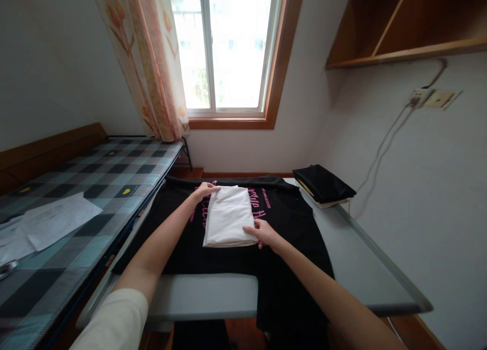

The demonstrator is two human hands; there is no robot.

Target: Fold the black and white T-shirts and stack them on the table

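A folded white cloth (229, 215), probably a garment, lies over the middle of a black T-shirt (289, 243) with pink lettering. The T-shirt is spread across the table, and part of it hangs over the front edge. At the cloth's far left corner, my left hand (206, 190) pinches the edge between thumb and fingers. My right hand (264, 233) grips the right edge near the front corner, thumb on top and fingers beneath. The white cloth covers part of the lettering.
On the light grey table (361, 253), a folded black cloth pile (325, 184) sits at the back right. A bed with a checked cover (129, 162) runs along the left, with paper sheets (57, 220) on it. Cables (384, 137) hang from a wall socket at right.
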